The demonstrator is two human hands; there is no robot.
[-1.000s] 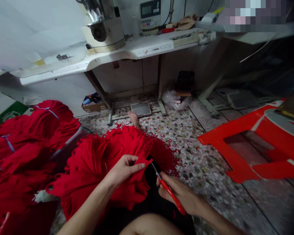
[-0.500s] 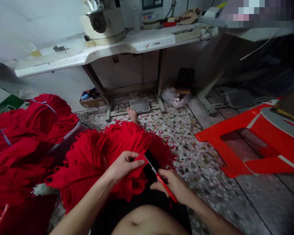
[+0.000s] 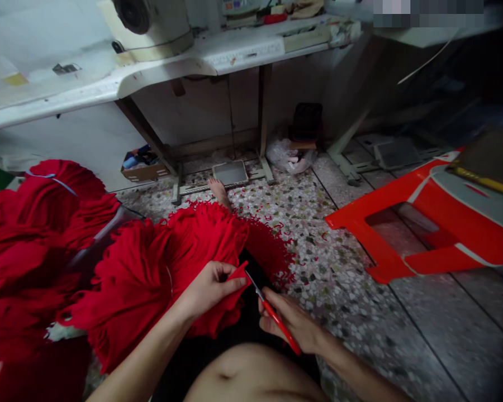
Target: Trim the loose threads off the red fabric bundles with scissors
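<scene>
A big tied bundle of red fabric pieces lies over my lap and dark trousers. My left hand is closed, pinching the pointed edge of one red fabric piece between thumb and fingers. Closed around red-handled scissors, my right hand keeps their metal blades pointing up and left. The blade tip is at the edge of the pinched piece; whether it touches I cannot tell. Small red scraps are scattered on the floor just beyond my lap.
More tied red fabric bundles are heaped at left. A sewing machine stands on the white table ahead, with a foot pedal below. An orange plastic stool lies on its side at right. A small cardboard box sits under the table.
The view has tipped down and shifted slightly, so the table sits higher in the picture. Both hands keep their hold; the pinched fabric edge now points up more beside the blade tip.
</scene>
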